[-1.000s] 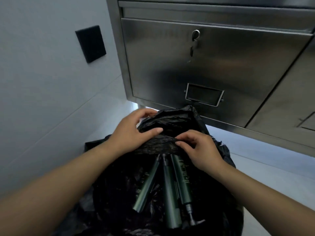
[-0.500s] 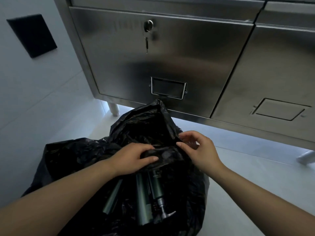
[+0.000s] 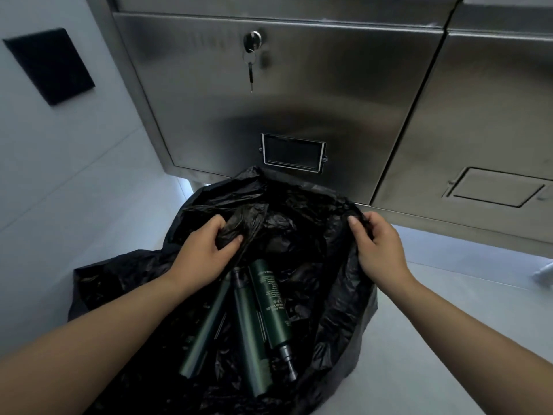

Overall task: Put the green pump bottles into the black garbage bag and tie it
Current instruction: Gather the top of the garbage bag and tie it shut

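The black garbage bag (image 3: 299, 223) lies open on the pale floor in front of me. Three green pump bottles (image 3: 270, 307) lie side by side inside it, the right one with its pump head pointing toward me. My left hand (image 3: 203, 250) clutches a bunched fold of the bag's rim on the left side of the opening. My right hand (image 3: 377, 244) pinches the rim on the right side. The two hands are wide apart, holding the mouth spread open.
A stainless steel cabinet (image 3: 299, 100) stands just behind the bag, with a key (image 3: 250, 67) hanging from its lock and a label holder (image 3: 291, 152) below. A black panel (image 3: 51, 65) sits on the white wall at left. Pale floor (image 3: 419, 339) extends to the right.
My hands were close together over the middle of the bag; they have now pulled apart, each gripping a side of the rim, and the mouth has widened. The view has shifted.
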{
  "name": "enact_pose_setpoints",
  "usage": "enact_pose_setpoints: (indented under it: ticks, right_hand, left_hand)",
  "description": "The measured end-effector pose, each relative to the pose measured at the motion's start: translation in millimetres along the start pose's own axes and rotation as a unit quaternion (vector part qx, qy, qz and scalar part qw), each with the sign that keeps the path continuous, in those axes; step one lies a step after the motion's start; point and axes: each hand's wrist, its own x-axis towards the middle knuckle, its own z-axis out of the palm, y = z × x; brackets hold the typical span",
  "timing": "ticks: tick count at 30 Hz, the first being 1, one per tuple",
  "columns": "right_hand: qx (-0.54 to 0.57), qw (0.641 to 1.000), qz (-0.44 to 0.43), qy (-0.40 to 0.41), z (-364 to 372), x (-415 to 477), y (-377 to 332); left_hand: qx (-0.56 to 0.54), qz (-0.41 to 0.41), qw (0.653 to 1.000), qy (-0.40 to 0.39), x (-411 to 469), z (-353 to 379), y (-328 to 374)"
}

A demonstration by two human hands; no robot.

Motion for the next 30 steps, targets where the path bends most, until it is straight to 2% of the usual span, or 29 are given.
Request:
enact_pose_setpoints:
  ticks: [7,11,13,16,19,23,26,27,30]
  right_hand:
    - [0.073,0.996,0.042,0.010,-7,-4,-8]
    - [0.105,0.992,0.071,-0.006,-6,-4,-12]
    - [0.101,0.993,0.060,-0.009,-4,-2,-14]
    - [0.074,0.996,0.046,-0.013,0,0,-14]
    - [0.053,0.997,0.048,-0.042,6,-3,-14]
    - [-0.071,0.992,-0.087,-0.049,14,-15,-30]
    - [-0.092,0.977,-0.186,-0.055,20,-20,-50]
    - [-0.066,0.978,-0.181,-0.081,23,-22,-56]
    - [0.051,0.980,-0.068,-0.177,38,-30,-69]
  left_hand:
    - [-0.055,0.025,0.998,-0.020,2,9,5]
    - [-0.049,0.017,0.998,-0.025,-3,7,5]
    - [-0.057,-0.001,0.998,-0.039,-5,1,6]
    - [-0.067,0.042,0.996,-0.041,-7,-3,8]
    - [-0.057,0.051,0.997,-0.022,-8,-5,14]
    - [-0.043,0.061,0.997,-0.020,-8,-3,24]
    - [-0.057,0.081,0.995,-0.016,-10,-2,30]
    - [-0.063,0.089,0.994,-0.013,-11,-2,33]
    - [-0.077,0.122,0.989,-0.009,-13,-2,41]
